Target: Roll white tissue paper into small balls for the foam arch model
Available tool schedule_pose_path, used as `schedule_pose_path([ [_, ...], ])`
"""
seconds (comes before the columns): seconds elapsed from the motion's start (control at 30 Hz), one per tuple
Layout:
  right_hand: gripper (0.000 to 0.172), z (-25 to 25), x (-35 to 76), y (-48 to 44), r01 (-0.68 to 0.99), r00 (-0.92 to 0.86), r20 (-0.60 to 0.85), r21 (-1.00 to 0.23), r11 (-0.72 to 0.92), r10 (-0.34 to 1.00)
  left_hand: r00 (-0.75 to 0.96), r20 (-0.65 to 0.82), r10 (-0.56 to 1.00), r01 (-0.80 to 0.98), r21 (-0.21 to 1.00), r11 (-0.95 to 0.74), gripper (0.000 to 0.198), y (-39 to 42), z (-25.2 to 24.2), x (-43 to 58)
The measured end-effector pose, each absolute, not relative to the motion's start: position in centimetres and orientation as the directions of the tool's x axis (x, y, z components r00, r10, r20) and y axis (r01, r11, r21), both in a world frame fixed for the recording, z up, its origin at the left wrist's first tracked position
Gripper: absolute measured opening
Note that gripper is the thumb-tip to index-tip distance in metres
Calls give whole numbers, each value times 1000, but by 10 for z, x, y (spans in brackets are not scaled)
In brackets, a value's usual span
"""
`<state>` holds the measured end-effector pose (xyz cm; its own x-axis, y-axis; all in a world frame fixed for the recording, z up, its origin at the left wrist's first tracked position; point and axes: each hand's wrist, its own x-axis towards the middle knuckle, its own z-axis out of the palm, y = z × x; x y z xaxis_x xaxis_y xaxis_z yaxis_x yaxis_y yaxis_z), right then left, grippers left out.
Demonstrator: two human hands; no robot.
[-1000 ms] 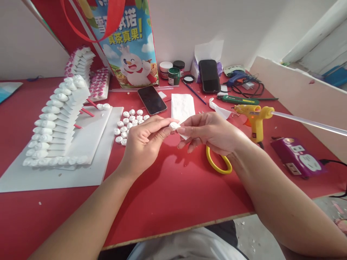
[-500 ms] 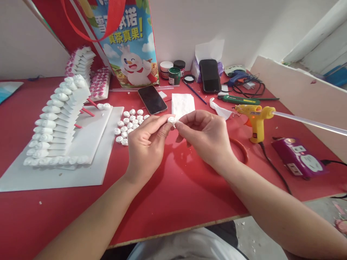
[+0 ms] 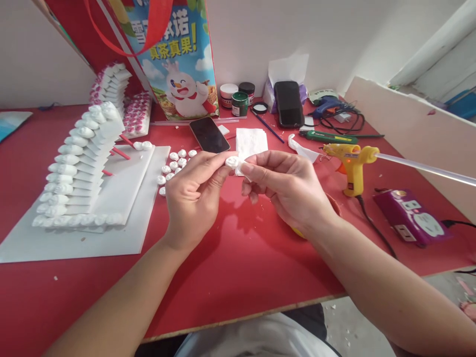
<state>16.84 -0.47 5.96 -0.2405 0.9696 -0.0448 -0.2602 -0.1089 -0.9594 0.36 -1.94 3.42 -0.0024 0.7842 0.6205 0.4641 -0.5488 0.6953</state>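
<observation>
Above the middle of the red table (image 3: 238,267), my left hand (image 3: 191,198) and my right hand (image 3: 286,188) meet fingertip to fingertip. Both pinch one small rolled white paper rosette (image 3: 232,161) between thumb and fingers. Just left of my left hand lies a cluster of several finished white rosettes (image 3: 174,163). Further left a white stepped model (image 3: 80,163) edged with the same rosettes stands on a white board (image 3: 122,233).
A yellow glue gun (image 3: 349,161) with a long glue stick stands at the right, beside a purple power strip (image 3: 411,223). A phone (image 3: 209,135), a white tissue (image 3: 251,140), paint jars (image 3: 238,101), a second phone (image 3: 288,104) and a printed bag (image 3: 174,59) lie behind.
Both hands drifted slightly left and up with the rosette, turning it between the fingers. The loose white strip under my right hand is gone from sight, and the scissors handle is now mostly covered.
</observation>
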Motion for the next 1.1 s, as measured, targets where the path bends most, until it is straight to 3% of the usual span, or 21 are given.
schedule_pose_path([
  [0.1,34,57,165,-10,-142,-160,54,-989,31,986,-27,592,805,475,716,-511,23,-21,33,6],
  [0.2,24,53,160,-16,97,-52,212,-972,216,976,-78,545,835,452,766,-458,22,-25,31,12],
  [0.33,15,45,159,-19,484,-43,482,-756,440,875,-116,549,828,446,774,-450,22,-29,27,22],
  [0.4,16,42,161,-17,576,-78,587,-633,517,806,-114,573,812,464,753,-466,23,-31,25,25],
  [0.47,15,42,165,-14,576,-103,604,-612,542,790,-87,583,808,454,745,-488,24,-31,26,23],
  [0.67,11,50,176,-6,414,-228,411,-780,470,883,-43,433,900,328,857,-397,19,-26,36,5],
  [0.83,11,51,178,-5,486,-288,442,-696,528,849,42,272,961,241,931,-274,20,-17,39,-7],
  [1.1,12,47,179,-6,592,-317,467,-583,557,826,69,278,958,241,927,-286,18,-15,34,-6],
])
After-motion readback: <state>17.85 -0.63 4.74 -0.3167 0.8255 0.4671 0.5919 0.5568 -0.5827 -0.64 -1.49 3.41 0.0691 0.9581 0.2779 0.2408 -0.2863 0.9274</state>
